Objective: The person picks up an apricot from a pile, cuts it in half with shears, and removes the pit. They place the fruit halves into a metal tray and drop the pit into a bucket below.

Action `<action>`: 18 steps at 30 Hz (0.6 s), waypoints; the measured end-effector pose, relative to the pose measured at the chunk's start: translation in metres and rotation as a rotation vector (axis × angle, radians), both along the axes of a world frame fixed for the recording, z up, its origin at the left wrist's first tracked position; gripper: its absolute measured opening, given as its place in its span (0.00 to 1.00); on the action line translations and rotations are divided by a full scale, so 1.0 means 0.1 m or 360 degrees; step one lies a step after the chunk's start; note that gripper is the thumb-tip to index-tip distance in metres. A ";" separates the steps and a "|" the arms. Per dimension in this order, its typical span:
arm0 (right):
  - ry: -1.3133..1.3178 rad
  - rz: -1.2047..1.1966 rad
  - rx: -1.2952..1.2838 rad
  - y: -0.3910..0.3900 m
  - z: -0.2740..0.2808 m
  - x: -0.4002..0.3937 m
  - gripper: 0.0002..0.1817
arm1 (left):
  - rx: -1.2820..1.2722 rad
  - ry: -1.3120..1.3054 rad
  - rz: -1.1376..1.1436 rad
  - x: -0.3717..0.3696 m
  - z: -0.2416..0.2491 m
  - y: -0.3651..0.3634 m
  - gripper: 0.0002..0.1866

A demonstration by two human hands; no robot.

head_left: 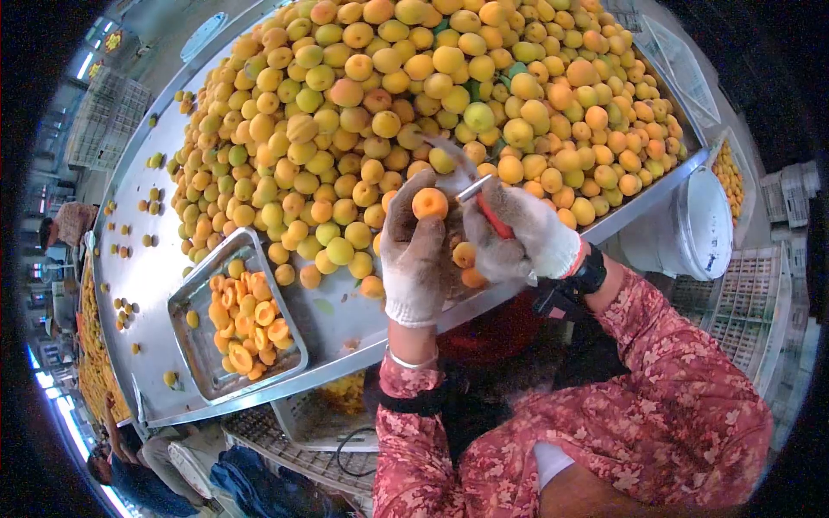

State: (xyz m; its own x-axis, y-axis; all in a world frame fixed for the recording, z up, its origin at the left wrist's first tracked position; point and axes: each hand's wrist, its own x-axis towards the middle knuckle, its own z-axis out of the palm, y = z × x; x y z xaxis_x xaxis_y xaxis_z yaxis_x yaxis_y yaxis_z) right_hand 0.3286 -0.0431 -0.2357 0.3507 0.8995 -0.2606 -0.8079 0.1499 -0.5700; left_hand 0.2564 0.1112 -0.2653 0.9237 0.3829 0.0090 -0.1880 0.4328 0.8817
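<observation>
My left hand (410, 250), in a soiled white glove, is closed around an orange apricot (429, 204) whose top shows between thumb and fingers. My right hand (522, 229), gloved too, grips a knife by its red handle (494, 216). A bright metal part sticks out of the handle, and the blurred, curved blade (453, 154) points up and left. Both hands are close together above the near edge of the metal table, in front of a large heap of whole apricots (389, 112). To the left, a metal tray (294, 350) holds halved apricots (246, 324).
Loose apricots lie scattered over the metal table (142, 298) at left. A white bucket (704, 224) and plastic crates (743, 302) stand at right. Below the table edge is another crate (319, 423). Other people (138, 470) are at the far left.
</observation>
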 end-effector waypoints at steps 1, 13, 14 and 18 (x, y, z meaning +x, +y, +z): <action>-0.0681 -0.0171 -0.0235 0.01 -0.03 0.03 0.26 | -0.0162 -0.0098 -0.0032 0.00 -0.03 0.02 0.25; -0.2085 -0.0388 -0.0711 0.09 0.02 -0.14 0.10 | -0.0473 -0.0426 -0.0090 0.01 -0.11 0.09 0.29; -0.2240 -0.0392 -0.0683 0.09 0.04 -0.13 0.10 | -0.0503 -0.0347 -0.0024 0.01 -0.06 0.07 0.29; -0.2219 -0.0298 -0.0696 0.07 0.03 -0.11 0.11 | -0.0447 -0.0352 -0.0096 -0.01 -0.07 0.12 0.29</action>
